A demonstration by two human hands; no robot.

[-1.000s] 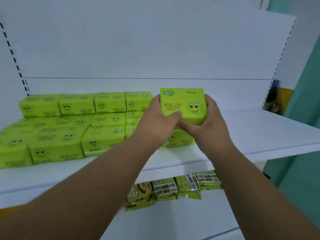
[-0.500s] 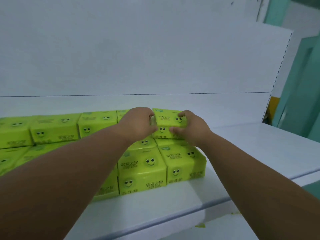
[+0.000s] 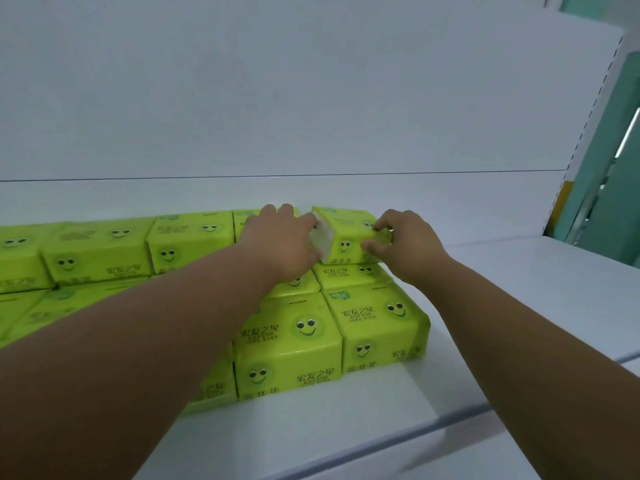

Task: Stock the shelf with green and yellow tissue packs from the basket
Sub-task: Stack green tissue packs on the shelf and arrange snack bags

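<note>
Lowered since before: glossy boxy tissue pack (image 3: 348, 237) | both hands, left (image 3: 282, 242), right (image 3: 403, 244), grasping it

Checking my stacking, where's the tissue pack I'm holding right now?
In the head view, right of centre: the tissue pack sits at the back row's right end, between your left hand and right hand.

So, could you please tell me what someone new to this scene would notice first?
First, the block of bright green tissue packs with smiley faces, stacked in rows across the left and middle of the white shelf. Next, the two bare arms reaching in: the left hand and right hand hold one pack between them at the back right end of the stack, on top of another pack.
</note>
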